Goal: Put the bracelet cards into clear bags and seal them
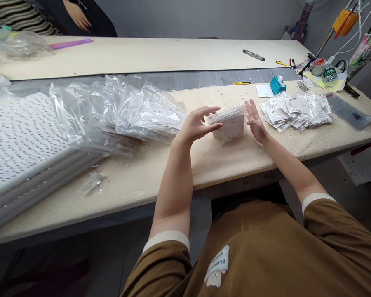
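Note:
Between my hands a small stack of white cards in clear plastic sleeves (233,127) stands upright on its edge on the cream tabletop. My left hand (200,123) is at the stack's left side, thumb and fingers spread apart, with the thumb tip over its near face. Whether those fingers press on it I cannot tell. On the other side, my right hand (256,123) is open, fingers stretched upward close to the stack's right edge. To the right of that hand lies a loose pile of bagged white cards (298,110).
Clear plastic bags (120,109) and a thick stack of dotted white sheets (24,140) cover the left. A teal tape dispenser (278,85), a yellow cutter (241,83) and a black marker (253,55) lie farther back. Another person's hand (78,15) shows across the table.

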Available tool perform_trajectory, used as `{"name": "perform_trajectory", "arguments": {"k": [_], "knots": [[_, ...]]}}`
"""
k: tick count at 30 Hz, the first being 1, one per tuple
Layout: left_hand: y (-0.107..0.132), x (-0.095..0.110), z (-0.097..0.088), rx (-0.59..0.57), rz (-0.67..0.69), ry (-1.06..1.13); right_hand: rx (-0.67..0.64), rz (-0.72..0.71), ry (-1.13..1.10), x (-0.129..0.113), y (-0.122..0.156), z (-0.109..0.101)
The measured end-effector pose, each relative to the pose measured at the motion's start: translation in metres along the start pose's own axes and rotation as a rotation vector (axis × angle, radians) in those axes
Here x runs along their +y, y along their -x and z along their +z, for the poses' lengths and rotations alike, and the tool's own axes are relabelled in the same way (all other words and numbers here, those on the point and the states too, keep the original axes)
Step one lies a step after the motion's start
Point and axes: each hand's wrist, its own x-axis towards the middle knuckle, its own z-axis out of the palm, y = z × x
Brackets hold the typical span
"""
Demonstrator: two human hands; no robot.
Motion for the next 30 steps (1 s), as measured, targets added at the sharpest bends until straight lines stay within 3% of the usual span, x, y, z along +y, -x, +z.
{"name": "perform_trajectory", "arguments": {"k": [3, 7, 9, 13, 16, 19, 25, 30], "knots": [[0.001, -0.002, -0.005, 0.002, 0.004, 0.02, 0.097, 0.09, -0.184, 0.003, -0.003, -0.005], [0.002, -0.003, -0.01, 0.05, 0.019, 0.064, 0.091, 0.096, -0.228, -0.001, -0.003, -0.005], [0.002, -0.003, -0.01, 0.07, 0.004, 0.071, 0.065, 0.079, -0.203, -0.005, -0.001, -0.002], [0.003, -0.002, -0.008, 0.061, -0.027, 0.038, -0.11, 0.091, -0.144, -0.012, 0.004, 0.003], [0.002, -0.001, -0.007, 0.094, -0.015, 0.018, -0.072, 0.099, -0.153, -0.011, 0.005, 0.003], [0.002, -0.001, -0.007, 0.15, 0.032, 0.003, 0.003, 0.103, -0.172, -0.008, 0.003, 0.001], [0.0, -0.005, -0.002, 0.196, 0.151, -0.06, -0.121, 0.116, -0.263, -0.009, 0.003, 0.004], [0.0, -0.005, -0.003, 0.237, 0.214, -0.078, -0.017, 0.074, -0.201, -0.007, 0.003, 0.001]]}}
